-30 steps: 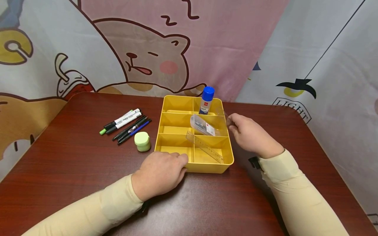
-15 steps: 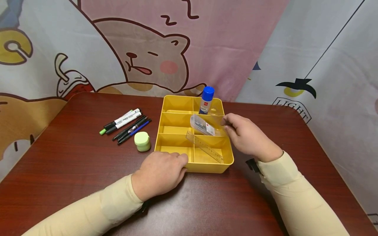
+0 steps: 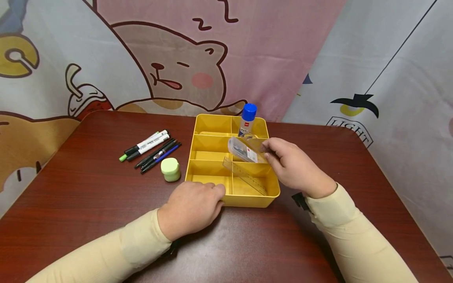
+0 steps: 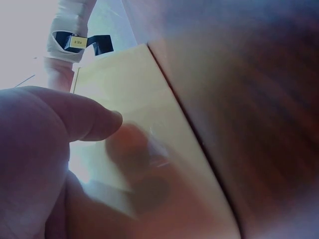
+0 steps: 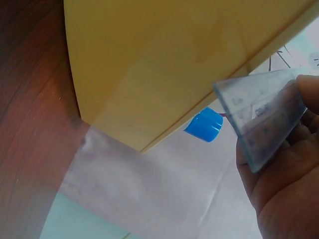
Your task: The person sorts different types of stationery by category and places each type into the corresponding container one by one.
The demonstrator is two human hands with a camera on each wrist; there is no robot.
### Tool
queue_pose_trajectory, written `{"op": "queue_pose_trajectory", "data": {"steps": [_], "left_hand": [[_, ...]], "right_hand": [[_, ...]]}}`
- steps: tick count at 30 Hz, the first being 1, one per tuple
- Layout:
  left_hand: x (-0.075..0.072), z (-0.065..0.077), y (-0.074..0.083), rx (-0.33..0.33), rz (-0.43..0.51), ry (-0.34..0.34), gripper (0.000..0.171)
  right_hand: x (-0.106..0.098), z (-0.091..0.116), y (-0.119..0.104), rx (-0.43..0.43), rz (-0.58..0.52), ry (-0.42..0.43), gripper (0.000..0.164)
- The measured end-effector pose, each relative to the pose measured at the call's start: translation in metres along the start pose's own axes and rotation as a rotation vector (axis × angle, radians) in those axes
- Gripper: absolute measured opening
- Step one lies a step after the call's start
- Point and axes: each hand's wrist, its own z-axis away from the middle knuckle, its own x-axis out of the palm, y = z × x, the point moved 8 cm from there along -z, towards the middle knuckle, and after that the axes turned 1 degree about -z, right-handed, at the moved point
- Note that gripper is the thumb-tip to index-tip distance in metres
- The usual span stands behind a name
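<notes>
My left hand [image 3: 192, 208] grips the front wall of a yellow compartment box [image 3: 247, 201], with the thumb on the outside in the left wrist view. Over the box's right side, my right hand [image 3: 295, 169] pinches a clear plastic set square [image 5: 264, 112]; its far part is faint in the head view. A glue stick [image 3: 249, 114] with a blue cap stands in the back right compartment. In the middle right one leans a clear plastic case [image 3: 242, 149] with a white label. The front right compartment has a clear ruler [image 3: 245, 177] lying slantwise, its upper end over the divider.
Left of the box stands a small green-lidded container [image 3: 171, 169]. Beyond it lie several pens [image 3: 157, 156] and markers [image 3: 148, 143] on the dark wooden table [image 3: 247, 243]. A printed cloth [image 3: 269, 51] hangs behind the table.
My right hand has moved left, carrying the set square from the box's right rim to over the middle right compartment. The left hand has stayed on the box's front wall.
</notes>
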Motion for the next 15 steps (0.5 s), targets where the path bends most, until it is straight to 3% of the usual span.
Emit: {"op": "queue_pose_trajectory", "data": {"steps": [15], "left_hand": [[0.0003,0.0,-0.0004,0.003,-0.002,0.0,0.022]], "right_hand": [[-0.0014,0.0006,-0.0097,-0.062,-0.003,0.036,0.013]]}}
